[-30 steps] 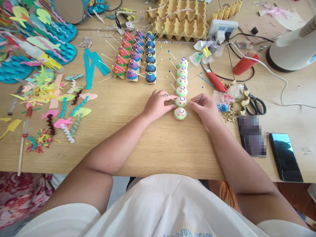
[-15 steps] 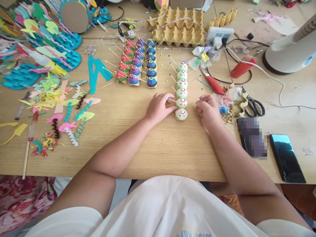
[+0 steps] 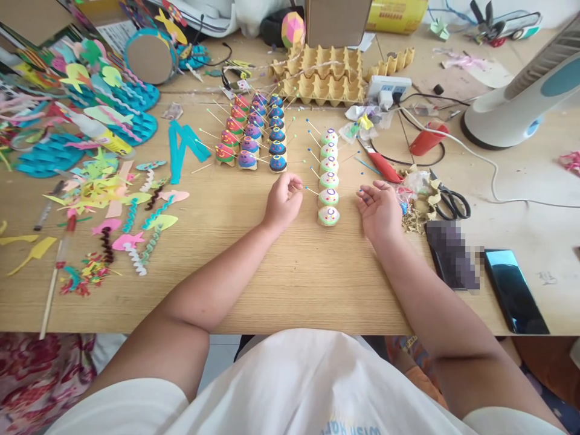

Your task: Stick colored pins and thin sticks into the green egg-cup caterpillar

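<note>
A column of small white-and-green egg-carton cups (image 3: pixel 328 180), dotted and ringed in clay colours, stands between my hands, most with blue-tipped sticks poking out sideways. My left hand (image 3: pixel 283 202) rests on the table left of the column, loosely curled, apart from the cups and with nothing visible in it. On the other side, my right hand (image 3: pixel 379 208) lies palm partly up with fingers spread, close to a blue stick tip. The cup nearest me (image 3: pixel 328 216) shows no sticks. Beyond my left hand are rows of red (image 3: pixel 225 153), purple (image 3: pixel 247 159) and dark blue cups (image 3: pixel 278 162).
Paper fish and curly strips (image 3: pixel 131 241) cover the left side near a glue bottle (image 3: pixel 97 130). Egg trays (image 3: pixel 324 75) lie at the back. Right are a red-handled cutter (image 3: pixel 385 166), black scissors (image 3: pixel 454 202), a phone (image 3: pixel 516 293) and a white appliance (image 3: pixel 502 115) with a cable.
My left hand has drawn back leftward from the second-nearest cup and its stick. My right hand has unfurled from a pinch beside that cup's right-hand stick. The view has shifted slightly.
</note>
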The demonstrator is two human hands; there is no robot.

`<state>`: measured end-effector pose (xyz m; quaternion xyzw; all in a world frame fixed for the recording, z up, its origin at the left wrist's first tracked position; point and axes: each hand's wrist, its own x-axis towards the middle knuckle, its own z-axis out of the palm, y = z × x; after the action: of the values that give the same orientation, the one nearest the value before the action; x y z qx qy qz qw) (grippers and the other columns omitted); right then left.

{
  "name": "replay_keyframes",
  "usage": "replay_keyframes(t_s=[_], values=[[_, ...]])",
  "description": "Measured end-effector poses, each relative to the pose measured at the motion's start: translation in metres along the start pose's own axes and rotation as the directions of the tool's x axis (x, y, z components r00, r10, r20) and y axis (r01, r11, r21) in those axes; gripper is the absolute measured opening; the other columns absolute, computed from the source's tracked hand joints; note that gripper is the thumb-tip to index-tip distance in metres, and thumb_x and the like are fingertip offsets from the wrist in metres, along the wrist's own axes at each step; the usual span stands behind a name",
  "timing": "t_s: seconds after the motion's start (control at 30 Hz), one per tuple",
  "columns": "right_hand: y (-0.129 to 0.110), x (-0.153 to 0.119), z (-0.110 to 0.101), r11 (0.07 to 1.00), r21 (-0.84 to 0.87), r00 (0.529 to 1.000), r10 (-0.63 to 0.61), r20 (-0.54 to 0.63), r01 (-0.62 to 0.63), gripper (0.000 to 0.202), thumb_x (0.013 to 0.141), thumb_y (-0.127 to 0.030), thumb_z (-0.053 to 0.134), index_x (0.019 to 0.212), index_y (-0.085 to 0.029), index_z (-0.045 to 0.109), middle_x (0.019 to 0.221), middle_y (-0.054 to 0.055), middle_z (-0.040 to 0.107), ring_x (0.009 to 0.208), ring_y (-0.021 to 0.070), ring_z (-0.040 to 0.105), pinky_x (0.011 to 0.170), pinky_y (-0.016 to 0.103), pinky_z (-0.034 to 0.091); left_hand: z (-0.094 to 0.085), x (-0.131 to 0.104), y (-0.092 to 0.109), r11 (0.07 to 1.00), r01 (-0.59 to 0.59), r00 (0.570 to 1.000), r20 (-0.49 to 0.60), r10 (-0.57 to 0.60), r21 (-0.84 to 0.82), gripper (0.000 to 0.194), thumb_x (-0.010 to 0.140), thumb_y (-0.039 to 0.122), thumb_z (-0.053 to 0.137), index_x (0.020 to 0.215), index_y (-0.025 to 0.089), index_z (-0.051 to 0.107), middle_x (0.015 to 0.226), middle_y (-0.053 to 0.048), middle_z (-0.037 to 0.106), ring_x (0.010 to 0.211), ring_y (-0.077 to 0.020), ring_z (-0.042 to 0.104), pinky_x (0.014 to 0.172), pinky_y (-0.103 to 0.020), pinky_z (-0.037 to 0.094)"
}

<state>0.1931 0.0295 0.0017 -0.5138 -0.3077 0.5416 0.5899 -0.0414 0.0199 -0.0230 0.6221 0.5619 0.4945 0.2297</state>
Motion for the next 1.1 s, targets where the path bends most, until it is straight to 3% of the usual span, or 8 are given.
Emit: replay_keyframes(t_s=[0.17, 0.4, 0.47, 0.57, 0.63, 0.7, 0.93, 1.1], values=[[0.009, 0.002, -0.005, 0.991, -0.031, 0.991, -0.132, -0.006, 0.132, 0.038, 0.073, -0.027, 0.055, 0.108, -0.031, 0.040, 0.117, 0.005, 0.068, 0.112, 0.0176, 0.073, 0.091, 0.035, 0.061, -0.001, -0.003, 0.000, 0.997, -0.076, 0.970, -0.230, 0.074, -0.003, 0.011, 0.100, 0.027, 0.047, 0.109, 0.026, 0.053, 0.100, -0.004, 0.061, 0.092, -0.0163, 0.059, 0.086, -0.033, 0.052], [0.005, 0.007, -0.014, 0.951, -0.209, 0.966, -0.249, -0.070, 0.230, 0.037, 0.082, -0.024, 0.048, 0.118, -0.032, 0.045, 0.123, 0.006, 0.065, 0.115, 0.0206, 0.071, 0.088, 0.038, 0.059, -0.001, -0.014, 0.006, 0.957, -0.241, 0.930, -0.245, 0.275, 0.162, 0.037, 0.110, 0.055, 0.033, 0.134, 0.030, 0.047, 0.113, -0.007, 0.056, 0.103, -0.0178, 0.062, 0.089, -0.034, 0.052], [-0.006, 0.005, -0.016, 0.862, -0.413, 0.939, -0.342, -0.041, 0.295, 0.035, 0.085, -0.023, 0.048, 0.119, -0.031, 0.051, 0.121, 0.008, 0.064, 0.111, 0.0225, 0.069, 0.088, 0.040, 0.058, -0.002, -0.016, 0.009, 0.955, -0.244, 0.933, -0.228, 0.279, 0.170, 0.039, 0.110, 0.055, 0.032, 0.136, 0.031, 0.046, 0.116, -0.008, 0.056, 0.105, -0.0182, 0.062, 0.089, -0.034, 0.052], [-0.024, -0.001, -0.019, 0.497, -0.756, 0.854, -0.498, 0.154, 0.426, 0.029, 0.090, -0.020, 0.051, 0.116, -0.025, 0.062, 0.121, 0.014, 0.061, 0.114, 0.0273, 0.062, 0.099, 0.048, 0.052, -0.002, -0.018, 0.011, 0.967, -0.215, 0.948, -0.207, 0.240, 0.137, 0.039, 0.109, 0.054, 0.034, 0.138, 0.030, 0.047, 0.121, -0.010, 0.057, 0.111, -0.0208, 0.060, 0.092, -0.036, 0.052], [-0.031, -0.004, -0.023, 0.235, -0.870, 0.834, -0.469, 0.289, 0.433, 0.023, 0.091, -0.021, 0.056, 0.111, -0.021, 0.069, 0.121, 0.018, 0.059, 0.122, 0.0332, 0.056, 0.108, 0.056, 0.045, -0.003, -0.019, 0.012, 0.977, -0.187, 0.960, -0.192, 0.204, 0.104, 0.041, 0.108, 0.053, 0.036, 0.140, 0.030, 0.047, 0.124, -0.011, 0.058, 0.115, -0.0234, 0.059, 0.095, -0.040, 0.051], [-0.032, -0.004, -0.027, 0.092, -0.901, 0.848, -0.390, 0.360, 0.425, 0.017, 0.090, -0.023, 0.063, 0.103, -0.021, 0.073, 0.118, 0.017, 0.058, 0.124, 0.0374, 0.054, 0.109, 0.061, 0.041, -0.003, -0.019, 0.013, 0.978, -0.174, 0.962, -0.190, 0.194, 0.115, 0.042, 0.108, 0.053, 0.036, 0.140, 0.029, 0.048, 0.124, -0.011, 0.059, 0.116, -0.0243, 0.059, 0.097, -0.041, 0.051], [-0.020, 0.004, -0.031, 0.036, -0.892, 0.860, -0.284, 0.424, 0.451, 0.016, 0.089, -0.035, 0.073, 0.099, -0.026, 0.080, 0.119, 0.013, 0.056, 0.124, 0.0385, 0.050, 0.107, 0.065, 0.039, -0.003, -0.021, 0.018, 0.936, -0.244, 0.936, -0.190, 0.295, 0.255, 0.042, 0.110, 0.054, 0.031, 0.141, 0.031, 0.047, 0.119, -0.009, 0.060, 0.111, -0.0224, 0.062, 0.094, -0.040, 0.053], [-0.020, 0.002, -0.024, 0.010, -0.901, 0.878, -0.229, 0.421, 0.434, 0.013, 0.086, -0.028, 0.070, 0.092, -0.026, 0.081, 0.119, 0.013, 0.058, 0.124, 0.0397, 0.048, 0.106, 0.066, 0.038, -0.004, -0.021, 0.020, 0.933, -0.248, 0.937, -0.182, 0.299, 0.260, 0.043, 0.109, 0.055, 0.030, 0.140, 0.031, 0.048, 0.119, -0.010, 0.060, 0.111, -0.0224, 0.062, 0.094, -0.040, 0.053]])
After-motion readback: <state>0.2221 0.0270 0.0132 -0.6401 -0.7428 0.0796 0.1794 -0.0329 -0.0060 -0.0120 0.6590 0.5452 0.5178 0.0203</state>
